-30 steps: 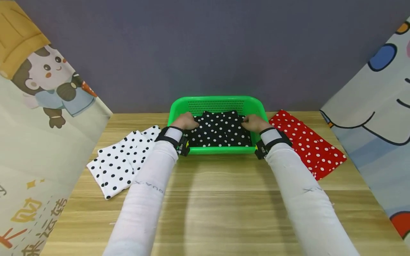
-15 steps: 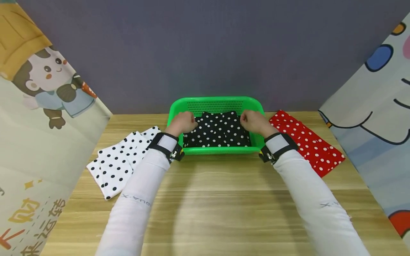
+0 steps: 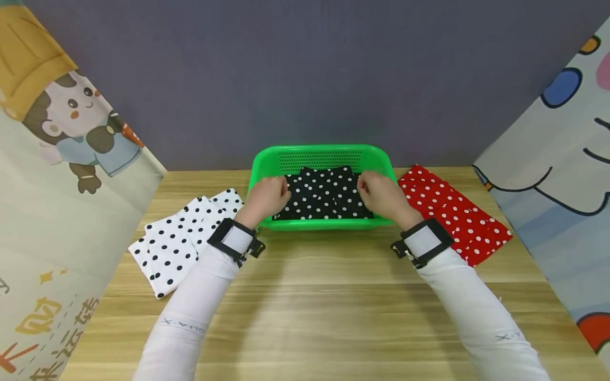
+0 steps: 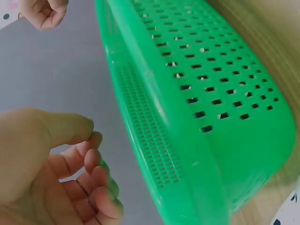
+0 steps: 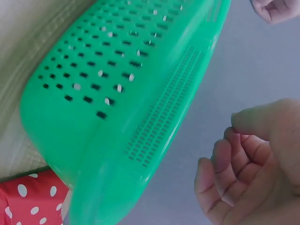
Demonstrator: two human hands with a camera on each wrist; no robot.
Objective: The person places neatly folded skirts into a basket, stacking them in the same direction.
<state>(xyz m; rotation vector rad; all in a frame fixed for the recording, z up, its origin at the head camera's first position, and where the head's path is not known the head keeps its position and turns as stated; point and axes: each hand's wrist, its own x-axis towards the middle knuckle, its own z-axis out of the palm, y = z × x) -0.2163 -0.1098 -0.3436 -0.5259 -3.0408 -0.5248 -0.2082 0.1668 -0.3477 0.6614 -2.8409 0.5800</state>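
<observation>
backmost and largest: plain dark wall [image 3: 324, 79]; before it, wooden table [image 3: 329, 296], bearing all else. at the far edge of the table, green perforated basket [image 3: 329, 225], upright, contact with the wall not to be told. inside the basket, black cloth [image 3: 329, 193] with white dots, spread along most of the length, slightly creased toward the back. judged from this: placing of the black cloth apparently done, with at most a light smoothing left. outside, to the left, white cloth [image 3: 173, 243] with black dots, in layers, partly behind left forearm [image 3: 193, 304]. to the right, near the rim, red cloth [image 3: 457, 217] with white dots, partly behind right forearm [image 3: 476, 309]. both on the table, neither in the basket; perhaps part of the work left, though impossible to settle from these views. over the basket's left end, left hand [image 3: 267, 198]; over the right end, right hand [image 3: 383, 196]; both seemingly apart from rim and cloth. smallest, from the wrists: left fingers [image 4: 100, 178] loosely curled, close together, thumb at or near the index tip; right fingers [image 5: 222, 157] likewise curled, slightly more spread. nothing held in either.
</observation>
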